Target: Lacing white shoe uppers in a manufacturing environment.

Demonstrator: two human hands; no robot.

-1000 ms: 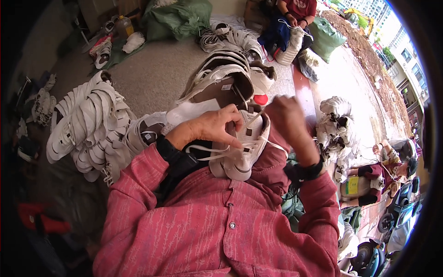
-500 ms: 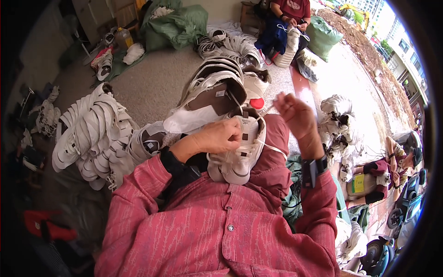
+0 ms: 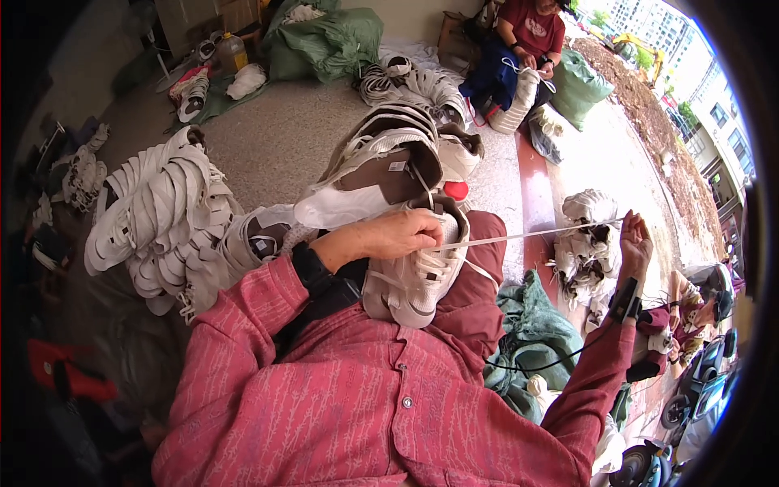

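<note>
A cream shoe upper (image 3: 406,294) lies across my lap, its toe end toward me. My left hand (image 3: 398,234) is closed on it by the lace holes, fingers curled over the tongue area. Out of the shoe upper runs a white shoelace (image 3: 527,235), stretched taut to the right. My right hand (image 3: 637,246) is far out to the right, closed in a pinch on the lace's end. Another lace end hangs loose over my right knee. Just beyond my left hand sits a stack of nested shoe uppers (image 3: 381,166) with brown linings.
More piles of shoe uppers (image 3: 162,215) lie at the left, and another pile (image 3: 588,235) at the right. Green sacks (image 3: 324,45) stand at the back. A seated person (image 3: 527,40) handles similar uppers. A green cloth (image 3: 531,325) lies by my right knee.
My right hand has swung outward to the right, drawing the lace out straight. My left hand has stayed at the shoe upper, shifting slightly right.
</note>
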